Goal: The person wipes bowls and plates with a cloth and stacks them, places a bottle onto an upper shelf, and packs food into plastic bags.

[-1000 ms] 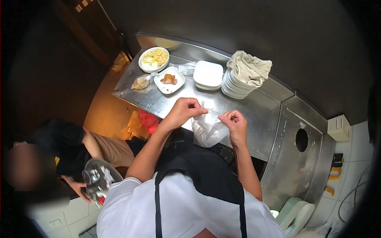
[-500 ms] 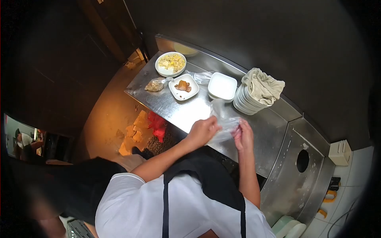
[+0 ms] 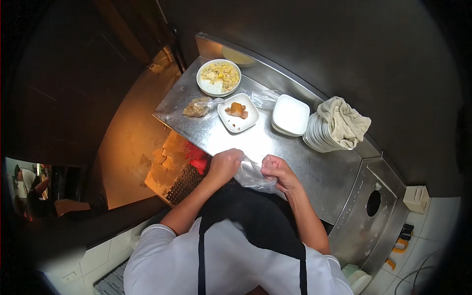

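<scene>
A clear plastic bag (image 3: 253, 176) is stretched between my two hands at the front edge of the metal counter. My left hand (image 3: 226, 164) is closed on its left side, and my right hand (image 3: 279, 172) pinches its right side. Beyond them stand a square white dish (image 3: 239, 125) with brown food pieces and a round white bowl (image 3: 214, 88) of yellow and pale food. A tied bag of brownish food (image 3: 198, 107) lies left of the square dish. Another clear bag (image 3: 264, 98) lies behind it.
Stacked square white plates (image 3: 291, 115) stand beside a taller plate stack (image 3: 319, 135) topped by a greyish cloth (image 3: 342, 122). At right, a metal basin (image 3: 354, 206) has a dark round hole. Red material (image 3: 197, 158) lies below the counter's left edge.
Both hands have come back toward my body with the bag, which now hangs lower between them. The view has shifted, and the co-worker at the lower left is out of sight.
</scene>
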A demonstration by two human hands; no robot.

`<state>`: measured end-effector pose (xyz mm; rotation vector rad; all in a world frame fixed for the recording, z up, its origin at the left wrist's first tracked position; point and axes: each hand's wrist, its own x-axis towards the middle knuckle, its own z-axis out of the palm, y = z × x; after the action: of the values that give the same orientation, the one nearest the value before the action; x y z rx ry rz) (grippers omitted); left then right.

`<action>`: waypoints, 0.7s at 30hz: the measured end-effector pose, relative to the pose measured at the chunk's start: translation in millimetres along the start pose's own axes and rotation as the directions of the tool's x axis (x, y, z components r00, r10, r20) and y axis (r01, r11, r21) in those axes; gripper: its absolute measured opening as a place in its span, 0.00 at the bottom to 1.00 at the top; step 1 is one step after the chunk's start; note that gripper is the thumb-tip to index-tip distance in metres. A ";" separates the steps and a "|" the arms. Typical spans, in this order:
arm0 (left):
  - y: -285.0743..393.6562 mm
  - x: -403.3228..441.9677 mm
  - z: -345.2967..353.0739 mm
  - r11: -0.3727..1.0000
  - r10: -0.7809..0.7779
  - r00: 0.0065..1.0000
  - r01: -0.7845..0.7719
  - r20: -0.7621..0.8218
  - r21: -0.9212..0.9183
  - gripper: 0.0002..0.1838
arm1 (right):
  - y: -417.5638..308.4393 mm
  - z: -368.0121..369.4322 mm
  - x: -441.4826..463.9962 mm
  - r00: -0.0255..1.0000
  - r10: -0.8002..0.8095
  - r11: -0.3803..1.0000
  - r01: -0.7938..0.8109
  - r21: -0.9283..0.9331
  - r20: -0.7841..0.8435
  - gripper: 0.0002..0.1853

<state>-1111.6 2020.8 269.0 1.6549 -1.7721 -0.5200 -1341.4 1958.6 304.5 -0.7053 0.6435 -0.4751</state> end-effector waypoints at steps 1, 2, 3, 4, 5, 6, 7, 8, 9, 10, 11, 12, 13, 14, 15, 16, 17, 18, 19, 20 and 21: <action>-12.2 1.0 -3.1 0.996 -0.058 0.995 0.052 -0.083 -0.067 0.10 | 0.2 0.0 6.5 0.999 -0.021 1.000 0.021 0.007 0.026 0.06; -22.3 3.3 -10.5 0.912 -0.280 0.959 0.278 0.034 -0.301 0.08 | 17.4 -7.6 19.6 0.997 -0.052 0.998 0.054 0.036 -0.059 0.06; -30.7 4.8 -13.2 0.724 -0.435 0.889 0.441 0.145 -0.530 0.08 | 32.9 -19.2 32.9 0.995 -0.001 0.997 0.009 0.075 -0.100 0.08; -40.4 6.0 -13.3 0.453 -0.539 0.791 0.563 0.291 -0.691 0.08 | 47.4 -32.0 45.3 0.989 0.051 0.993 -0.034 0.116 -0.140 0.10; -50.4 7.6 -12.5 0.130 -0.578 0.677 0.628 0.456 -0.767 0.08 | 58.0 -40.8 56.8 0.979 0.103 0.985 -0.075 0.157 -0.177 0.12; -60.5 5.7 -9.3 -0.111 -0.538 0.636 0.597 0.554 -0.794 0.08 | 65.0 -45.0 69.2 0.954 0.184 0.980 -0.159 0.118 -0.238 0.15; -69.0 5.8 -6.8 -0.256 -0.514 0.602 0.573 0.612 -0.778 0.08 | 67.5 -44.2 82.0 0.918 0.257 0.966 -0.243 0.085 -0.301 0.17; -77.1 6.3 -3.7 -0.394 -0.479 0.569 0.541 0.668 -0.743 0.08 | 70.1 -44.0 93.6 0.873 0.324 0.944 -0.325 0.061 -0.365 0.20; -86.1 8.4 -0.5 -0.524 -0.437 0.537 0.501 0.722 -0.689 0.08 | 71.9 -44.8 106.8 0.856 0.292 0.944 -0.328 -0.013 -0.426 0.22; -95.9 13.2 1.2 -0.626 -0.478 0.491 0.390 0.728 -0.675 0.08 | 69.6 -40.9 122.8 0.836 0.257 0.938 -0.336 -0.082 -0.484 0.24; -112.4 13.3 6.5 -0.627 -0.506 0.498 0.348 0.704 -0.697 0.08 | 64.1 -31.2 137.9 0.813 0.220 0.926 -0.348 -0.147 -0.539 0.26; -130.3 12.4 11.6 -0.627 -0.533 0.504 0.304 0.680 -0.717 0.09 | 58.8 -21.4 151.7 0.800 0.167 0.932 -0.319 -0.172 -0.576 0.30; -143.9 12.9 13.8 -0.625 -0.560 0.510 0.258 0.653 -0.737 0.09 | 57.7 -18.1 168.6 0.815 0.127 0.934 -0.290 -0.209 -0.565 0.28; -149.6 18.4 10.6 -0.589 -0.607 0.498 0.240 0.619 -0.771 0.11 | 57.8 -17.7 185.6 0.830 0.083 0.934 -0.258 -0.246 -0.552 0.27; -155.4 25.5 8.0 -0.573 -0.623 0.501 0.231 0.601 -0.786 0.12 | 57.6 -18.7 197.6 0.842 0.039 0.932 -0.225 -0.284 -0.538 0.26; -158.4 33.6 3.8 -0.557 -0.639 0.503 0.220 0.582 -0.801 0.13 | 56.2 -19.3 204.5 0.837 0.039 0.930 -0.230 -0.287 -0.545 0.24; -151.4 45.4 -6.9 -0.540 -0.655 0.505 0.208 0.563 -0.815 0.14 | 55.4 -20.2 209.1 0.833 0.039 0.927 -0.236 -0.290 -0.552 0.23; -142.1 54.3 -16.9 -0.503 -0.635 0.533 0.263 0.559 -0.823 0.13 | 56.2 -20.1 211.0 0.829 0.038 0.925 -0.241 -0.295 -0.558 0.22; -148.1 57.6 -14.7 -0.509 -0.606 0.545 0.294 0.580 -0.809 0.14 | 62.1 -24.3 212.6 0.832 0.034 0.947 -0.204 -0.249 -0.553 0.20; -159.6 59.6 -7.9 -0.514 -0.576 0.557 0.322 0.599 -0.795 0.14 | 69.3 -30.4 215.0 0.837 0.026 0.965 -0.164 -0.205 -0.547 0.19; -171.0 61.1 -1.1 -0.518 -0.546 0.567 0.350 0.617 -0.780 0.16 | 77.2 -36.4 216.3 0.841 0.019 0.979 -0.125 -0.160 -0.540 0.18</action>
<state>-986.5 1939.6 165.4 0.9142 0.3044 -1.6471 -1198.5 1865.4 146.5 -0.7268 1.2573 -0.5505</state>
